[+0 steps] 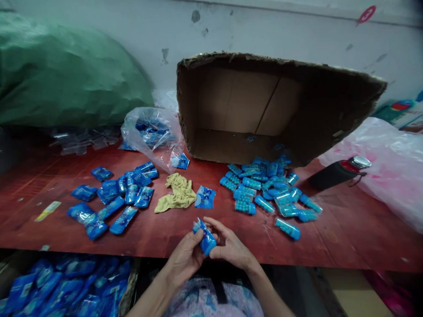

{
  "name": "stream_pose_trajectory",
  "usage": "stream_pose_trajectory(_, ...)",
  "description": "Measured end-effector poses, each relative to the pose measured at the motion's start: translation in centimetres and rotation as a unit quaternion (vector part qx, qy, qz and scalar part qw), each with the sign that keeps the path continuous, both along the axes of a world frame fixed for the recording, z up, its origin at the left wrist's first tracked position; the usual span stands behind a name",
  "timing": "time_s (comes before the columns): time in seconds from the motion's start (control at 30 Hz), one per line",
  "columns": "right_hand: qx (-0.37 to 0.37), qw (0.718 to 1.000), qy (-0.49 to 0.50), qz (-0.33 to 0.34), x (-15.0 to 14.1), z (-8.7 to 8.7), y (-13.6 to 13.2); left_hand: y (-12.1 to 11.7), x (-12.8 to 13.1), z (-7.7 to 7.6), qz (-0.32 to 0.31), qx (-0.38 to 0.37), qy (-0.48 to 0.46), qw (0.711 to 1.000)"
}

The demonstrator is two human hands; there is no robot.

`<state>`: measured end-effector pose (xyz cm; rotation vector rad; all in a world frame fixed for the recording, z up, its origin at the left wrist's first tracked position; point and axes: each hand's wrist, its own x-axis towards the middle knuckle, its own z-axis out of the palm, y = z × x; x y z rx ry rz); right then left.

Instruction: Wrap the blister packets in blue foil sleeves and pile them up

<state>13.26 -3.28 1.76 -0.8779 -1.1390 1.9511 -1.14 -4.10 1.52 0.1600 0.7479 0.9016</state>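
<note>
Head view, two hands [188, 252] [233, 248] on one blue packet [208, 241], perhaps twenty-odd bottles [287, 198]

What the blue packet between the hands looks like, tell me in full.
The blue packet is glossy, seemingly thin plastic film, with a pale, clear-looking far end. It slants, the far end to the left, the near end to the right. The left hand and right hand hold it at the front of the red table, a thumb on either side. Its print and contents cannot be made out.
</note>
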Motion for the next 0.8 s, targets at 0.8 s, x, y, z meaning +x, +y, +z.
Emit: stream_pose_trajectory(0.8,0.090,0.968,-0.139,-0.189,-2.6,-1.4,-1.4,-0.6,1.4,0.8,0.095,-0.036,0.066,0.993)
